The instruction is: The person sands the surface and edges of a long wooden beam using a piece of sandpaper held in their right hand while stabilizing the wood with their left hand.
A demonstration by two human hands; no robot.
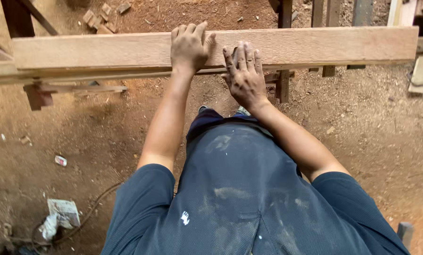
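Both hands are on one long plank point(126, 49) that lies crosswise in front of the person, on a low wooden frame point(55, 87) over sawdust-covered ground point(372, 127).

Left hand point(188, 47): palm down on the top face, fingers curled over the far edge. It grips that edge, not a full clamp around the board.
Right hand point(244, 71): flat, fingers spread apart, pressing on the near half of the face. Nothing enclosed, just downward pressure.

The hands sit close together near mid-length, so both ends of the plank hang free with no hand control.

To do this well, my judgement: keep the hooked hand steering the far edge and the flat hand loading the face evenly. Elbows stay low, weight over the board. Watch that the long ends don't swing or tip off the frame. Keep fingertips off the underside, where the plank meets the frame rail.

Count:
- planks under hand: 1
- hands on it: 2
- small wood offcuts point(100, 21) on the ground, far left: a cluster of roughly 5, hard to separate
- crumpled paper scraps point(62, 212), lower left: 2, plus one small wrapper point(60, 160)
- cable point(93, 210) on the ground: 1
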